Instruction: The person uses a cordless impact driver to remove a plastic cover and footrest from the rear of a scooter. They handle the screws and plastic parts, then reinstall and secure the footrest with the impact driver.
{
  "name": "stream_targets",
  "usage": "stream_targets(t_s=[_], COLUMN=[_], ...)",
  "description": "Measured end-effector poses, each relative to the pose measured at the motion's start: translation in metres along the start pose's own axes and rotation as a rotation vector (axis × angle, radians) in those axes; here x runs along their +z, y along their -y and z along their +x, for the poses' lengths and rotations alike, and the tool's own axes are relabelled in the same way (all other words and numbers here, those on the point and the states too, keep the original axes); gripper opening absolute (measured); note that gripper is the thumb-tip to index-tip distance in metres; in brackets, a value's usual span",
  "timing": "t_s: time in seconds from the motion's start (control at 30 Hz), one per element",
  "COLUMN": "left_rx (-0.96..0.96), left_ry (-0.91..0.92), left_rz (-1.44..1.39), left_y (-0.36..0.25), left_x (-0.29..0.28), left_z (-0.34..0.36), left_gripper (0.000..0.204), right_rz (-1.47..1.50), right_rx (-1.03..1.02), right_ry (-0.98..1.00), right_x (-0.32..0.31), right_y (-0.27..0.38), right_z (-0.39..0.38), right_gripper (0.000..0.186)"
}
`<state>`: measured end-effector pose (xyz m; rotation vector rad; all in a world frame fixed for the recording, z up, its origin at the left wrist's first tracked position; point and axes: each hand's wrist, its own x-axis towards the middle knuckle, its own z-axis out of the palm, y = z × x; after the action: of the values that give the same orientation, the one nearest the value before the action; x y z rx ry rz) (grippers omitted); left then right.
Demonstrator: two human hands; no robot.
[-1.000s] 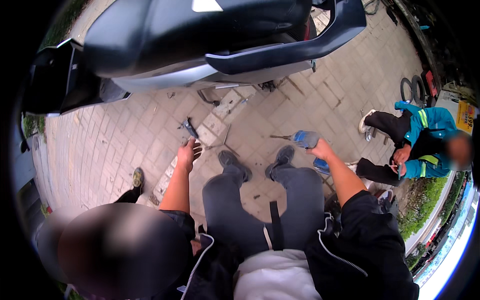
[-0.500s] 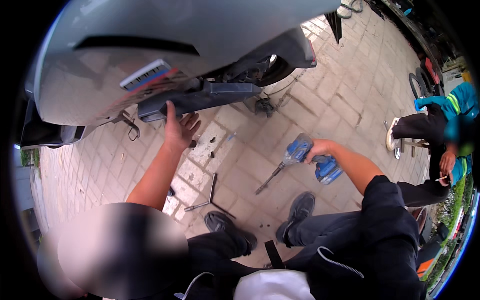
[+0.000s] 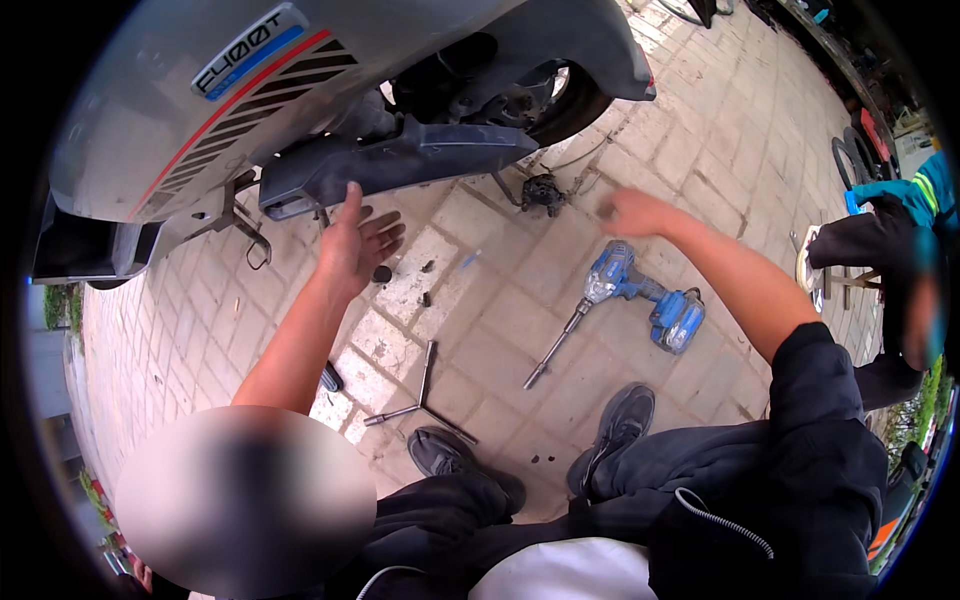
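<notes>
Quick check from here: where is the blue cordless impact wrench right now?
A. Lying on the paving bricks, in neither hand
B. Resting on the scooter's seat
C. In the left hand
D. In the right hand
A: the blue cordless impact wrench lies on the grey paving bricks, while the right hand hovers above it and the left hand, open, reaches toward the grey scooter's underside.

Dark navy jacket (image 3: 810, 450) with the sleeves shoved up past the elbows, so both forearms are bare. A thin coiled cord runs across the front of it. Dark trousers (image 3: 650, 480), black sneakers (image 3: 622, 425) with grey soles, white fabric at the waist. No gloves.
</notes>
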<state>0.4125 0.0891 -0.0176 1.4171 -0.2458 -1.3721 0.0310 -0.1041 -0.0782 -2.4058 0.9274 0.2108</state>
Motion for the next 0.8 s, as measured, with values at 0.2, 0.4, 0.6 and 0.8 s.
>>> stream_targets(t_s=[0.2,0.4,0.6,0.8], left_rx=[0.041,-0.013,-0.080,-0.107], left_ry=[0.175,0.205,0.121,0.103], left_rz=[0.233,0.224,0.172,0.154], left_y=[-0.006,-0.011,0.002,0.013], left_x=[0.027,0.016,-0.020,-0.019], left_z=[-0.021,-0.035,-0.051,-0.052], left_gripper=[0.068,0.062,0.055,0.052], right_rz=[0.085,0.288,0.358,0.379], right_rx=[0.197,0.341,0.224,0.294], right_ry=[-0.196,-0.270,-0.465,-0.502], right_x=[-0.024,0.060,0.109,0.119], right_y=[0.008,-0.035,-0.015,-0.021], right_z=[0.074,0.092,0.105,0.104], right_gripper=[0.036,0.077,0.087,0.078])
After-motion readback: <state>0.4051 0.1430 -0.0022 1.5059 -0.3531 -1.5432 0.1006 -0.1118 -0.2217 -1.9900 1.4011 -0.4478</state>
